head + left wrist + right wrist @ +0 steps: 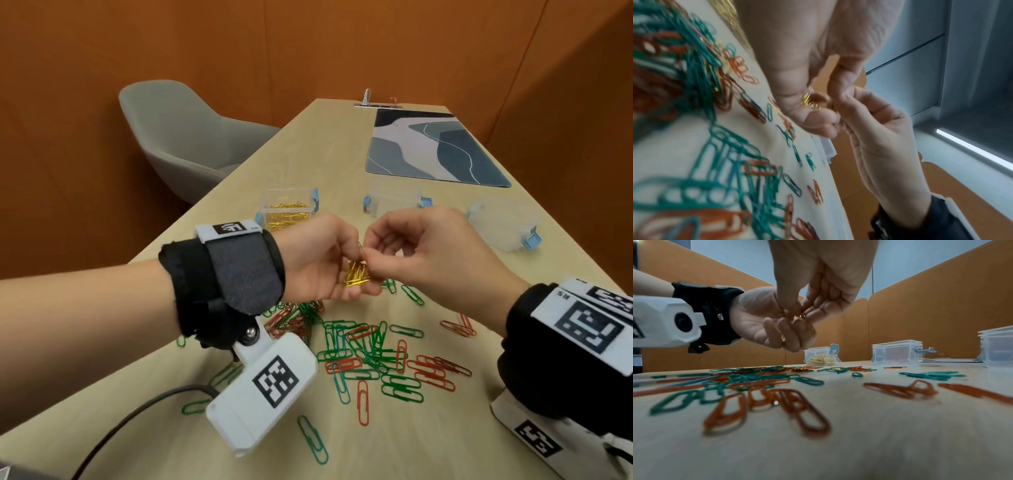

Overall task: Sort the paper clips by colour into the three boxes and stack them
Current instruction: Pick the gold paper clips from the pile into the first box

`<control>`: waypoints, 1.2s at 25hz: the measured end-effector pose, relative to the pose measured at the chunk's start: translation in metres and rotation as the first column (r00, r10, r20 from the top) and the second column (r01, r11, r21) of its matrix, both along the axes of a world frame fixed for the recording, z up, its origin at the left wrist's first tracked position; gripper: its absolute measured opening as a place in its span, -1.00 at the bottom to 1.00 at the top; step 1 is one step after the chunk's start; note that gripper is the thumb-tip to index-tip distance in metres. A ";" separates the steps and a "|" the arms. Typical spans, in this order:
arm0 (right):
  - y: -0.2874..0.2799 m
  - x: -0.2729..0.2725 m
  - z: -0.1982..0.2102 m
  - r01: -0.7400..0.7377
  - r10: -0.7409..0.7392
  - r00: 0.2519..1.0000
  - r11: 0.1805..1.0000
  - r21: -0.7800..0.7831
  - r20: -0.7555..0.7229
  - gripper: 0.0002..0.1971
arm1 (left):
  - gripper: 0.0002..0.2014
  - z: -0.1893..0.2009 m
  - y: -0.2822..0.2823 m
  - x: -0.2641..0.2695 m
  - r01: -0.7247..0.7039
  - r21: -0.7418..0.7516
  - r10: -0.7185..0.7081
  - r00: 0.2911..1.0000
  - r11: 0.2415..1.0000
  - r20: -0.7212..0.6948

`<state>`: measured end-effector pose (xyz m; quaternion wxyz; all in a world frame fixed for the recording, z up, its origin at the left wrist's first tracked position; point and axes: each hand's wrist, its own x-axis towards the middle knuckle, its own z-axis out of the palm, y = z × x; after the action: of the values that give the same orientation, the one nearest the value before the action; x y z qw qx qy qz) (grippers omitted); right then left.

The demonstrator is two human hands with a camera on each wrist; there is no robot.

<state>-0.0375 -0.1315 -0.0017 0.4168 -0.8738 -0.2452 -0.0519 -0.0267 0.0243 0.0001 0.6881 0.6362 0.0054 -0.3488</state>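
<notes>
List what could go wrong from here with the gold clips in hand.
The left hand cups a loose bunch of gold clips above the table while the right hand pinches at them; some could slip and fall into the red and green clips below. The box of gold clips stands well back, so the carry could also spill some.

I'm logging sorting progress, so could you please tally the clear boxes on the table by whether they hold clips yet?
Holding clips, the left box with gold clips: 1
No clips visible inside, the middle box and the right box: 2
Total: 3 boxes
</notes>
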 end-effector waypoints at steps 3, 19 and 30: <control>0.001 0.003 0.000 -0.014 0.014 0.998 1.000 -0.004 0.063 -0.98 | -0.69 -0.002 -0.007 -0.001 -0.124 -0.156 0.126 0.992 0.980 0.000; -0.009 0.013 -0.012 0.188 -0.267 0.962 0.783 -0.593 -0.048 -0.81 | -0.87 0.005 -0.017 0.039 -0.280 0.847 -0.538 0.672 0.453 0.509; -0.002 0.016 -0.011 -0.036 -0.006 0.998 0.804 -0.594 -0.068 -0.65 | -0.92 0.013 0.007 0.035 -0.275 0.889 -0.589 0.671 0.366 0.450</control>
<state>-0.0217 -0.1338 -0.0125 0.1305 -0.9596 -0.2419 0.0598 0.0085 0.0312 0.0131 0.1140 0.9805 -0.1409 -0.0765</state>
